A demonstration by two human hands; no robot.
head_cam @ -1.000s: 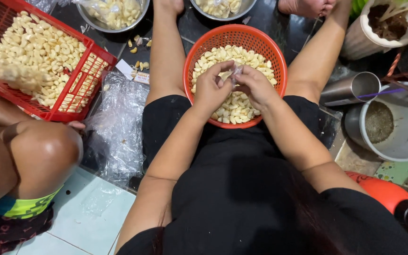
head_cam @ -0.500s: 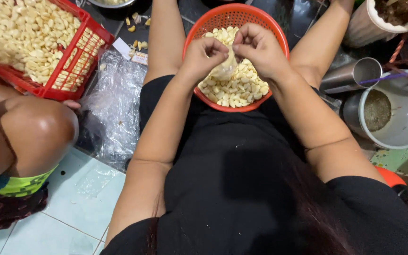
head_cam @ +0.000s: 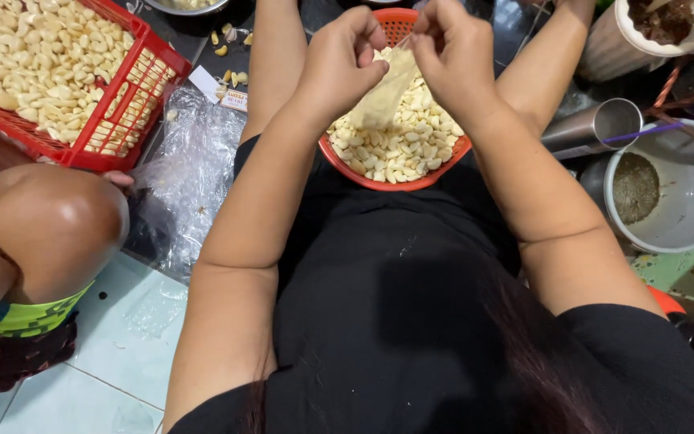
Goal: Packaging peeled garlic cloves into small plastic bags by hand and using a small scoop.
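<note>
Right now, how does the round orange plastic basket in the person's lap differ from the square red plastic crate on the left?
The round orange plastic basket is bowl-shaped with fine mesh; the square red plastic crate is straight-sided with open slats. The basket rests between the person's legs, under the left hand and right hand; the crate sits to the side, tilted, beside another person's knee. Both hold pale peeled garlic cloves.

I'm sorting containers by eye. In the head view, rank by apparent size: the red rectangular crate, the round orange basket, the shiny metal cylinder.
1. Red rectangular plastic crate, cut by the frame edge.
2. Round orange plastic basket, partly hidden by hands.
3. Shiny metal cylinder, clearly smallest.
</note>
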